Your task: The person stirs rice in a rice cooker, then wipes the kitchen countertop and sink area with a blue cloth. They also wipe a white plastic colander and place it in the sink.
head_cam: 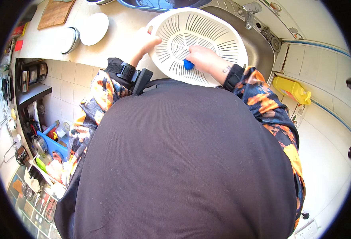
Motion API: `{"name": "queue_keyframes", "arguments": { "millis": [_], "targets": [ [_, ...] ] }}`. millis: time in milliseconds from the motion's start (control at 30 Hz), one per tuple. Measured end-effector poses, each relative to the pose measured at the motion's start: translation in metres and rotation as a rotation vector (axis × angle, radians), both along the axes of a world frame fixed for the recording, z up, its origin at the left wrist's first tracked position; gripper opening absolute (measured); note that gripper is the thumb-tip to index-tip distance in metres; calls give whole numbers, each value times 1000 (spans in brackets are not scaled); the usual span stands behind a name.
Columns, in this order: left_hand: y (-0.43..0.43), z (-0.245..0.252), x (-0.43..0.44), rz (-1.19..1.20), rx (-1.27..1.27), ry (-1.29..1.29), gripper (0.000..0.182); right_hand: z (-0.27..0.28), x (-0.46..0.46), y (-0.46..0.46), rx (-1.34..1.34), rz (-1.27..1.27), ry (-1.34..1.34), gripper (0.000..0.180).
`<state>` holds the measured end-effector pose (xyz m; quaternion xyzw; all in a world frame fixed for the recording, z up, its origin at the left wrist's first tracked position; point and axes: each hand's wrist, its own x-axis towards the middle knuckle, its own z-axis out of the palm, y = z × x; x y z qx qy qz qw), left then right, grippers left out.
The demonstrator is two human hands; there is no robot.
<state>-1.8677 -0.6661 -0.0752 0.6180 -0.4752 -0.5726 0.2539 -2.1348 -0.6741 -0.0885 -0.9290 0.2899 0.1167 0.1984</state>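
A white oval plastic colander [232, 35] with slotted walls lies tilted over the near side of a stainless steel sink [260, 50]. My left hand [144, 43] grips its left rim beside the handle hole, thumb on the inside. Inside the colander, my right hand [203, 58] holds a small blue scrubber or cloth [188, 64] against the slotted surface. Most of the blue thing is hidden under my fingers, so its exact kind cannot be told.
A chrome faucet [250, 13] rises behind the sink. Beyond the colander sits a dark blue basin [163, 4]. A white plate [94, 29], stacked bowls [70, 40] and a wooden cutting board [55, 13] lie on the counter at left. A yellow bottle [292, 89] stands at right.
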Motion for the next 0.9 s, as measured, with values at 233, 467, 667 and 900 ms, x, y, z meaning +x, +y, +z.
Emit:
{"name": "queue_keyframes", "arguments": {
  "millis": [233, 467, 667, 900],
  "targets": [
    [1, 9, -3, 28, -44, -101, 46, 1, -4, 6, 25, -80, -123, 12],
    [-13, 10, -12, 26, 29, -325, 43, -9, -11, 5, -54, -33, -182, 12],
    [-11, 17, -12, -2, 21, -285, 41, 3, -7, 5, -18, -137, -146, 12],
    [-12, 18, -17, -9, 62, -296, 42, 18, -32, -5, 185, -597, 236, 56]
  ]
}}
